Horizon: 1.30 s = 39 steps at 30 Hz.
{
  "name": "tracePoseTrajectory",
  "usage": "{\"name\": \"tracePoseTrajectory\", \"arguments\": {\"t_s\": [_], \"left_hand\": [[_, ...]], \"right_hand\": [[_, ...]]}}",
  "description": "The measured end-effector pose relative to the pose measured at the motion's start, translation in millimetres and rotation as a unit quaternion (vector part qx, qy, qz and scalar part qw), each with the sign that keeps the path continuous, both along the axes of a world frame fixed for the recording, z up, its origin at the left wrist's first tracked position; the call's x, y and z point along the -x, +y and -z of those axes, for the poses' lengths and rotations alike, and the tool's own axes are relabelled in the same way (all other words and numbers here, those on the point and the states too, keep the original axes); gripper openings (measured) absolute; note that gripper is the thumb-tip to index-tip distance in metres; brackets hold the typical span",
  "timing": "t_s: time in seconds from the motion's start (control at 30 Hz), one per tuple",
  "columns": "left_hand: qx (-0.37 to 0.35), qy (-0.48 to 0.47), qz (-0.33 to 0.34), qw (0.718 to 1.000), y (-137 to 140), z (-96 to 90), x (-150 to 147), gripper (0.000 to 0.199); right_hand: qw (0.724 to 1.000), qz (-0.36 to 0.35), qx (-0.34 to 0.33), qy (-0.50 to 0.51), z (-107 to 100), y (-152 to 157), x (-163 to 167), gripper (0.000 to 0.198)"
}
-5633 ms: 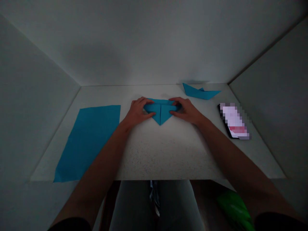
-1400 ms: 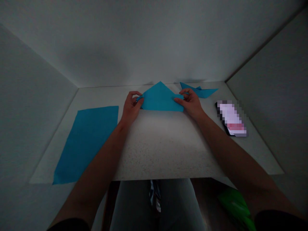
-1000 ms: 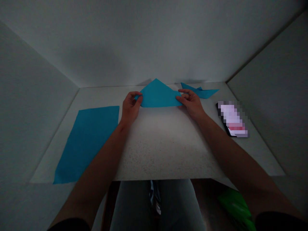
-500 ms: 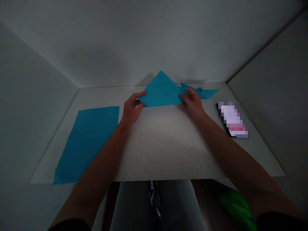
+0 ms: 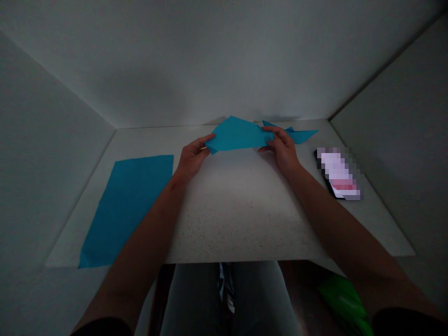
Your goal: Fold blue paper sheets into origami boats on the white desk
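A folded sheet of blue paper [image 5: 238,134] is held between my two hands near the back of the table, its peak pointing toward the wall. My left hand [image 5: 193,156] pinches its left corner between thumb and fingers. At the other end, my right hand [image 5: 282,145] grips the right corner, with the fingers on top. Just behind and to the right of that hand lies a folded blue paper shape [image 5: 303,136] with pointed ends, partly hidden by the fingers. A flat blue sheet [image 5: 131,200] rests left of my left forearm, which covers part of it.
A phone [image 5: 339,175] with a lit, blurred screen lies on the right side of the white table [image 5: 238,210]. Walls enclose the table at the back and both sides. Below the front edge, a green object [image 5: 345,298] shows beside my legs.
The held paper has tilted, so its peak looks lower and flatter, and its lower edge sits slightly higher. My right fingers have shifted a little on the corner. Everything else stays put.
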<state>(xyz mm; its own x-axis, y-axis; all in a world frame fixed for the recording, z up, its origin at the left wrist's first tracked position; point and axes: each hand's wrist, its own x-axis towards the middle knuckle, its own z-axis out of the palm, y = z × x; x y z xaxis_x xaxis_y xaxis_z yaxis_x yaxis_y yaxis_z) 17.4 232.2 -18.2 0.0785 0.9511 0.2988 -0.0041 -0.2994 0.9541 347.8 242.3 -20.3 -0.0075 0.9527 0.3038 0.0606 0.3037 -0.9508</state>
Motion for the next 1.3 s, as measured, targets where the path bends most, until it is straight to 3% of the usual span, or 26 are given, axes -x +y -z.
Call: {"name": "tracePoseTrajectory", "arguments": {"t_s": [0.17, 0.4, 0.6, 0.93, 1.1, 1.3], "left_hand": [[0.004, -0.002, -0.066, 0.998, 3, 2.0, 1, 0.049], [0.01, -0.026, -0.117, 0.993, 6, -0.7, 1, 0.054], [-0.01, -0.006, -0.111, 0.994, 3, -3.0, 0, 0.05], [-0.013, -0.008, -0.113, 0.994, 2, -2.5, -4, 0.054], [-0.025, -0.016, -0.117, 0.993, 5, -1.1, -2, 0.055], [-0.025, -0.04, -0.117, 0.992, 6, -1.9, 0, 0.057]], "right_hand": [[0.997, -0.069, -0.004, -0.041, -7, -8, 3, 0.054], [0.994, -0.084, 0.011, -0.066, -8, -14, 10, 0.063], [0.998, -0.034, -0.012, -0.044, -9, -10, 9, 0.046], [0.998, 0.031, 0.002, -0.049, -10, -6, 10, 0.061], [0.998, 0.025, -0.007, -0.065, -6, -4, 8, 0.059], [0.999, 0.019, -0.003, -0.043, -8, -4, 12, 0.069]]}}
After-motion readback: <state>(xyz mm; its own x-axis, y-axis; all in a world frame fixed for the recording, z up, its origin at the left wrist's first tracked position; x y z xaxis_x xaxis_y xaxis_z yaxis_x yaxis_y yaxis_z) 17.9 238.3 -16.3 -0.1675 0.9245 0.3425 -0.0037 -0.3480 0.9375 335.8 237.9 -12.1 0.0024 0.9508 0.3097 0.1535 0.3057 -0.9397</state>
